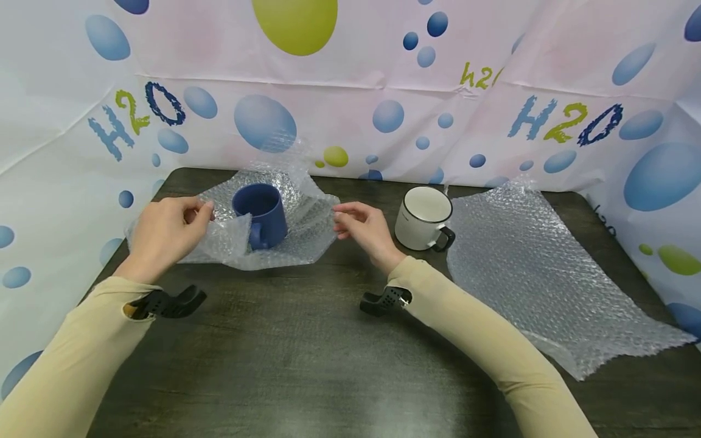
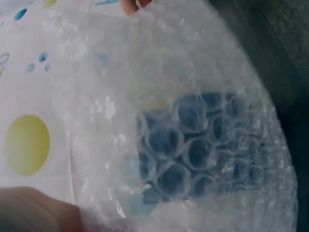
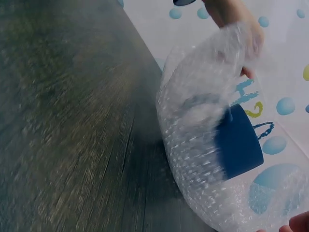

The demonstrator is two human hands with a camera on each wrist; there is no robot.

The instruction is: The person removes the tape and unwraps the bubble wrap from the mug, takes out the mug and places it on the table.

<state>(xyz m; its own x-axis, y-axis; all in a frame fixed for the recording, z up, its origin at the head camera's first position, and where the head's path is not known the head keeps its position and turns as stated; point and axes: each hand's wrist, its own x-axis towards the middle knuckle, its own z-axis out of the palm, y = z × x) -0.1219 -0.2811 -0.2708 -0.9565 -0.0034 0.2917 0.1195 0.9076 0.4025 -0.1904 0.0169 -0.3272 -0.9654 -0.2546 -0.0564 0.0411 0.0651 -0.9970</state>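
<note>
A blue mug (image 1: 268, 213) stands upright on a sheet of bubble wrap (image 1: 274, 258), its handle towards the front. My left hand (image 1: 172, 228) pinches the sheet's left edge, lifting a flap (image 1: 232, 237) that partly covers the mug near its handle. At the sheet's right edge, my right hand (image 1: 367, 231) holds the wrap between thumb and curled fingers. Through the raised wrap in the left wrist view, the mug (image 2: 193, 145) shows blurred behind the bubbles. In the right wrist view, the flap (image 3: 203, 125) hides part of the mug (image 3: 239, 142).
A white enamel-style mug (image 1: 418, 222) with a black rim and black handle stands right of my right hand. Beside it a second bubble wrap sheet (image 1: 520, 261) lies spread, reaching the right side of the dark wooden table (image 1: 306, 353). A patterned cloth (image 1: 350, 121) hangs behind.
</note>
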